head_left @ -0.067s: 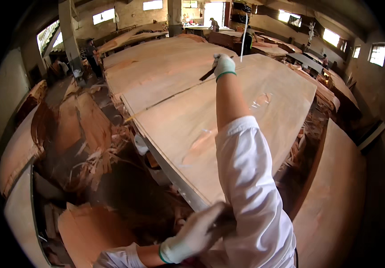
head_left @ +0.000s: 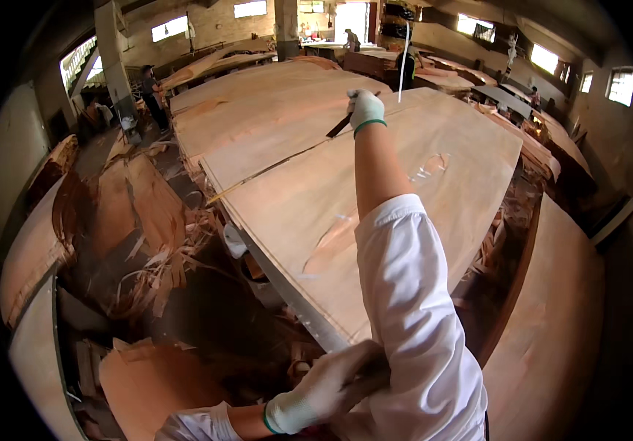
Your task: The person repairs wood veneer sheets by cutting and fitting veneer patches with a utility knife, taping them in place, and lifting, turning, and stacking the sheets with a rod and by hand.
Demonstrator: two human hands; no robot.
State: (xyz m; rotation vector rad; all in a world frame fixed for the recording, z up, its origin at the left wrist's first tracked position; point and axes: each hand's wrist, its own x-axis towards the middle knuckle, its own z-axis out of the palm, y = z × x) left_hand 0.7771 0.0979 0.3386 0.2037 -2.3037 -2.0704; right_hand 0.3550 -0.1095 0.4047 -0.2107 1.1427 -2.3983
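My right hand [head_left: 366, 108], in a white glove with a green cuff, reaches far out over a large wood veneer sheet [head_left: 294, 213]. Its fingers are closed round a dark, flat, knife-like tool [head_left: 339, 126], whose one end sticks out to the left of the glove. From the sheet's left edge a dark seam [head_left: 280, 163] runs across the wood toward this tool. My gloved left hand [head_left: 309, 397] is low in front, bent in against my right sleeve; its fingers are shadowed and partly hidden there.
A thin white strip [head_left: 403, 66] stands upright beyond my right hand. Torn veneer scraps [head_left: 158, 257] litter the floor at left. Another veneer stack [head_left: 552, 294] lies to the right. A person [head_left: 153, 99] stands at far left; another person [head_left: 352, 40] is at the back.
My right hand has shifted very slightly left with the tool, and the dark seam shows a little more plainly. My left hand stays near my right sleeve.
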